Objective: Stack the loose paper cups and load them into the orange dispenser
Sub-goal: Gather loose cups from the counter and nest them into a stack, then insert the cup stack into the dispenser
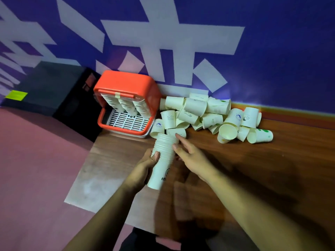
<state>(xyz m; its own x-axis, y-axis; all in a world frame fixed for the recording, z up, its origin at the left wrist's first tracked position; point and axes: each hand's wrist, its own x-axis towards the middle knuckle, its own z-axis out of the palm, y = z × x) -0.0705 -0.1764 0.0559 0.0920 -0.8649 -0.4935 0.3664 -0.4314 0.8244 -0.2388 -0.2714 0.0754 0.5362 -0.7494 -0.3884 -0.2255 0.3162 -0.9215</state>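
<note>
Just beyond the R hand (188, 153), loose cups (208, 113) lie heaped by the wall (272, 51). L hand (147, 163) grips the stack (165, 160), long axis pointing away twd orange dispenser (126, 84). R hand's open, fingers straight alongside stack, nearer the heap.

I see the stack of cups (163, 156), white paper with its nested rims bunched at the far end and its printed base nearest me. It is tilted, and my left hand (146, 163) grips it about the middle. The loose cups (208, 115) lie in a jumbled heap to the far right, most on their sides. The orange dispenser (126, 82) stands just left of the heap, with three columns of cups inside above a white slotted tray.
</note>
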